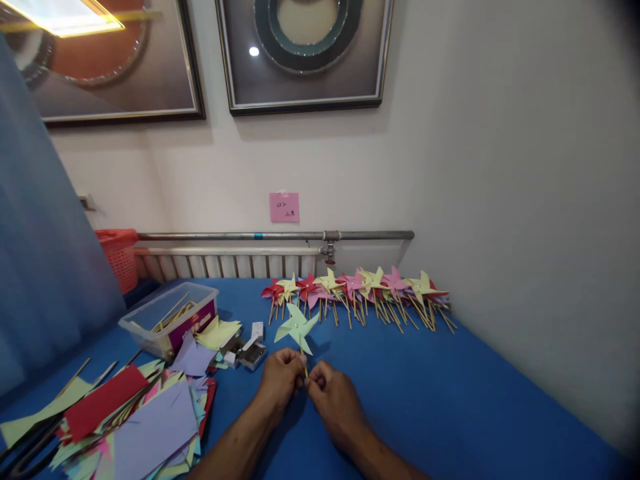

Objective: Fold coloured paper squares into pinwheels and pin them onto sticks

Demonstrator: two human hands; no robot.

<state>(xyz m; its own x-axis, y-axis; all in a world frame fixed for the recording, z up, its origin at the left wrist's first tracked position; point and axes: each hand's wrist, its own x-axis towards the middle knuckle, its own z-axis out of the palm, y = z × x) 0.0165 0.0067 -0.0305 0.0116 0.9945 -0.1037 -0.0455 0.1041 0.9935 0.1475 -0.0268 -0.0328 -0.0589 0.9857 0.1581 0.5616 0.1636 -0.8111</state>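
A pale green paper pinwheel [297, 325] stands upright over the blue tabletop, a small pin at its centre. Its thin wooden stick runs down between my two hands. My left hand [281, 377] pinches the stick below the blades. Slightly lower and to the right, my right hand [334, 400] has its thumb and fingers closed on the stick's bottom end. Left of my hands lie small open boxes [253, 355] with tiny metal pieces. Behind the held one, a row of finished pinwheels [353, 285] in red, yellow, pink and purple lies with sticks toward me.
At left are a clear plastic box [170, 320] of wooden sticks and a big pile of coloured paper [155, 427]. Black-handled scissors [30, 447] lie at the near left corner. A red basket [119, 260], a radiator [235, 263] and the wall border the blue table [450, 413].
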